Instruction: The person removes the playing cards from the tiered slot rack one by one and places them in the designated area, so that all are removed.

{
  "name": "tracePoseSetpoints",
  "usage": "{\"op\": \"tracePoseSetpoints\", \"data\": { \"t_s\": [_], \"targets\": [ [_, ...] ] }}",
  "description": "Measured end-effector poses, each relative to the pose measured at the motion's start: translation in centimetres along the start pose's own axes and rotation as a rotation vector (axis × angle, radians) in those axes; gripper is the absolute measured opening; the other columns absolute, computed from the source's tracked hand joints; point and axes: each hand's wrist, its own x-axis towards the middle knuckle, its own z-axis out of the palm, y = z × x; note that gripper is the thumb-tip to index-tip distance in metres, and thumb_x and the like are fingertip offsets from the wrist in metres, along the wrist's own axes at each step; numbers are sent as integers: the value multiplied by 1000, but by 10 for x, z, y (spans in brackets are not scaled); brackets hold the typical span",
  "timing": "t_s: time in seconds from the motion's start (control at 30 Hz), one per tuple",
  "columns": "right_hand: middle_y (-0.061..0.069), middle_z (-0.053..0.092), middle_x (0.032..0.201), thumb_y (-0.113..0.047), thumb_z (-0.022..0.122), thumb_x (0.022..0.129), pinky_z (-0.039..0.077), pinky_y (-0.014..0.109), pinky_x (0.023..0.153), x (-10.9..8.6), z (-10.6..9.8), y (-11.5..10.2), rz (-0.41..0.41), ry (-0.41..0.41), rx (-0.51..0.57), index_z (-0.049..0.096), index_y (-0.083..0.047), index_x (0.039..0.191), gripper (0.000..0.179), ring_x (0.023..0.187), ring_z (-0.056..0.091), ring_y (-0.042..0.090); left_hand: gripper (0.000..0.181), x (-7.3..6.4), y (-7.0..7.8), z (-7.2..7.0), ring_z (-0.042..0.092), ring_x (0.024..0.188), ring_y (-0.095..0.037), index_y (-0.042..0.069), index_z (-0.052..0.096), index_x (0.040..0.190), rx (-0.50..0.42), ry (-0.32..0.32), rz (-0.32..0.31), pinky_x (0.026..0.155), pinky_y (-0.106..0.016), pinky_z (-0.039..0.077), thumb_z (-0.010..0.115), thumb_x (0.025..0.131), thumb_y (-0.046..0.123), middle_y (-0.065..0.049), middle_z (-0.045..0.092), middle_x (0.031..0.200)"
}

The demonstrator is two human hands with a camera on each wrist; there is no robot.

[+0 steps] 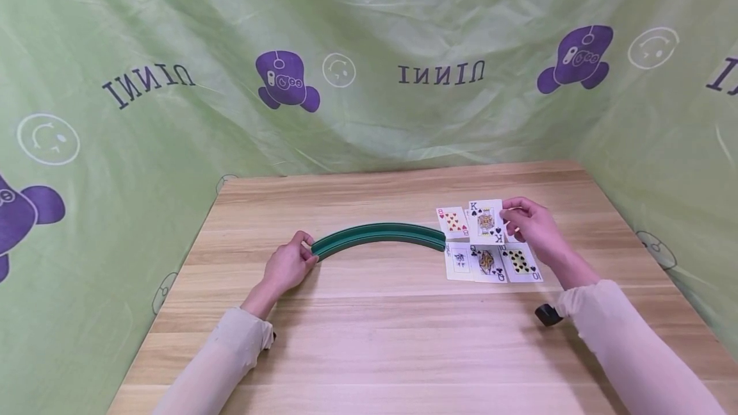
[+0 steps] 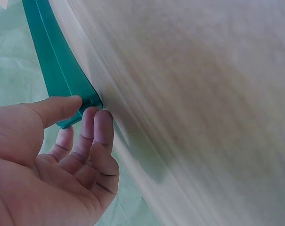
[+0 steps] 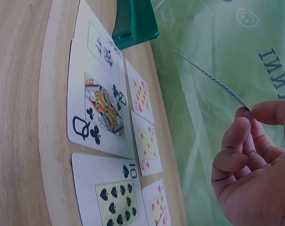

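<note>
My left hand (image 1: 288, 266) pinches the left end of a curved green playing-card holder (image 1: 377, 232) between thumb and fingers; the thumb lies over its end in the left wrist view. With thumb and fingertips, my right hand (image 1: 533, 226) holds up a king of spades (image 1: 486, 221) by its right edge. In the right wrist view that card is seen edge-on, raised above the others. Below it lie a joker (image 1: 459, 261), a queen of clubs (image 1: 488, 264) and a ten of spades (image 1: 521, 262). Behind them is a row of red cards, with an eight of hearts (image 1: 450, 219) leftmost.
The holder's right end comes right up to the cards. In the right wrist view a five of diamonds (image 3: 148, 146) lies in the middle of the back row. A wooden table (image 1: 369, 344) carries everything, and a green printed curtain (image 1: 369, 127) surrounds its back and sides.
</note>
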Motion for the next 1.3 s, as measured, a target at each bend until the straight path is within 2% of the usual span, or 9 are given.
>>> {"op": "tracePoseSetpoints", "data": {
  "t_s": [0.33, 0.77, 1.3],
  "targets": [
    [-13, 58, 90, -22, 53, 103, 47, 23, 61, -6, -17, 7, 11, 11, 21, 51, -13, 119, 19, 72, 56, 5, 30, 0, 0, -1, 63, 74, -16, 14, 54, 115, -5, 3, 2, 68, -31, 45, 71, 91, 21, -3, 74, 90],
    [-13, 57, 93, -27, 53, 103, 50, 24, 67, -13, -36, 22, 53, 55, -29, 52, -19, 120, 19, 76, 57, 5, 30, -1, 0, 0, 63, 74, -16, 13, 54, 114, 3, 4, 15, 68, -32, 46, 71, 91, 20, -2, 74, 89],
    [-15, 56, 93, -26, 51, 104, 47, 25, 66, -19, -62, 44, 96, 68, -79, 50, -10, 126, 27, 76, 56, 5, 29, 0, -1, 0, 64, 74, -17, 13, 54, 113, 15, 6, 32, 68, -33, 46, 71, 90, 20, -3, 74, 88]
  ]
}}
